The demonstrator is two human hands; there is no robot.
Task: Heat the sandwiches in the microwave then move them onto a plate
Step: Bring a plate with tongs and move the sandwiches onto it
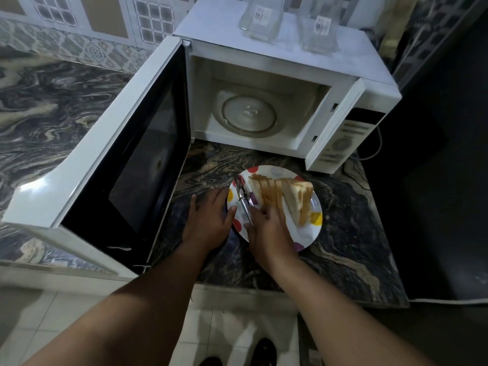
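Observation:
A row of sandwiches (286,198) leans on a white plate with coloured dots (311,233), which stands on the counter in front of the microwave (277,75). The microwave door (111,165) is swung wide open to the left; its glass turntable (249,116) carries nothing. Metal tongs (244,196) lie on the plate's left side. My right hand (269,228) rests over the plate's near edge, fingers around the tongs' handle and against the sandwiches. My left hand (208,217) lies flat, fingers spread, touching the plate's left rim.
Two clear glass containers (264,17) stand on top of the microwave. The dark marbled counter (343,233) ends at a front edge close to my body. A cable (375,151) hangs right of the microwave. Patterned wall tiles run behind.

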